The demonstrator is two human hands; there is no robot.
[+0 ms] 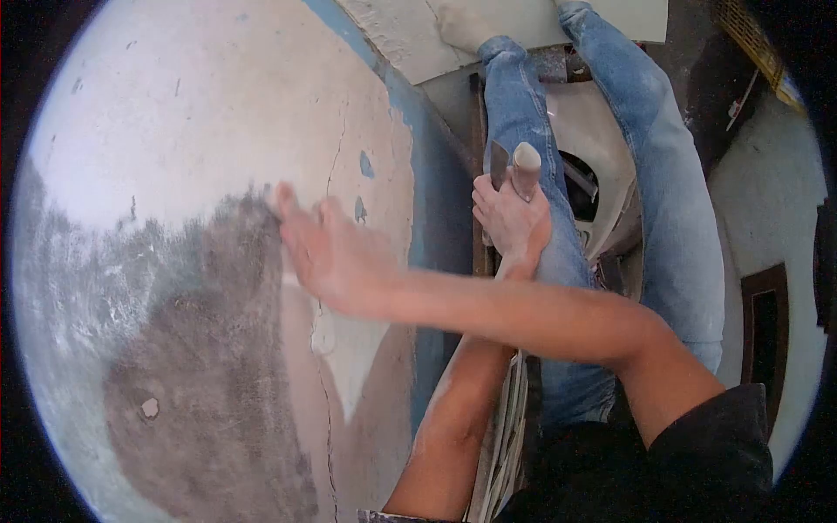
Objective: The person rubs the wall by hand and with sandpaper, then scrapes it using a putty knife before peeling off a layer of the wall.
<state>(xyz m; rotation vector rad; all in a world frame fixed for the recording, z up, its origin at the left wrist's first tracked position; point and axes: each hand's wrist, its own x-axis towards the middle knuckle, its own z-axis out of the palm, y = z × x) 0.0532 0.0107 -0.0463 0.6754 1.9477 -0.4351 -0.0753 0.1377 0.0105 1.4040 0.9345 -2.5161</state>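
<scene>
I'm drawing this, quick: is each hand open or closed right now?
Left hand: closed, holding a handled tool.
Right hand: blurred at the wall; can't tell if open or holding anything.

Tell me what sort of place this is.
Probably a room under repair: the wall is cracked, with a dark patch, and the left hand holds what looks like a scraper.

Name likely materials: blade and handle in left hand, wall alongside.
Blade: probably steel, dull; thin, flat, grey. Handle: wood or plastic, can't tell; smooth-looking, pale rounded end. Wall: likely painted plaster, mostly matte; surface cracked and chipped.
</scene>
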